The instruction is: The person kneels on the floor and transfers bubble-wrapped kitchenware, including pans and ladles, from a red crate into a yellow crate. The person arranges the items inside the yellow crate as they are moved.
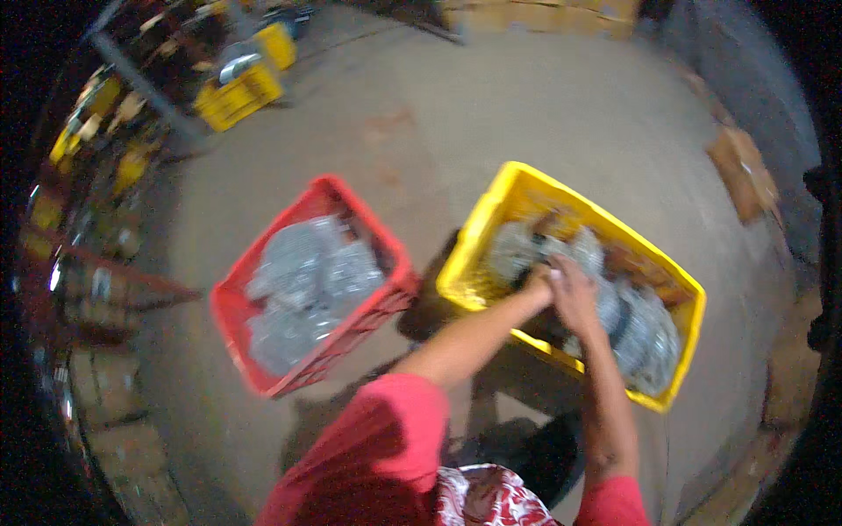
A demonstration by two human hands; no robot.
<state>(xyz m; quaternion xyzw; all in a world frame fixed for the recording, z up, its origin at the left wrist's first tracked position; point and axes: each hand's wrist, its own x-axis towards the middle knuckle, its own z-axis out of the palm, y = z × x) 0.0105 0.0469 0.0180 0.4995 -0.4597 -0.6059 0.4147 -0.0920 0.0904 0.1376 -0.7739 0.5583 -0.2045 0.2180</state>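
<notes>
Red sleeves [377,430] lie on the near side of the yellow crate [614,230], with bare forearms [478,342] crossing its near edge. Left hand [542,285] and right hand [574,291] meet inside it, among plastic-wrapped bundles [645,333]; blur hides whether either grips one. Left of the yellow crate, across a narrow gap, sits a red crate [241,342] holding clear plastic packs [303,272]. Floor [526,96] stretches from the yellow crate's far edge toward cardboard boxes [526,16].

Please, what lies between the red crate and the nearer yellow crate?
Grey floor and a dark patch, perhaps shadow, show between the red crate and nearer yellow crate, in the head view.
</notes>
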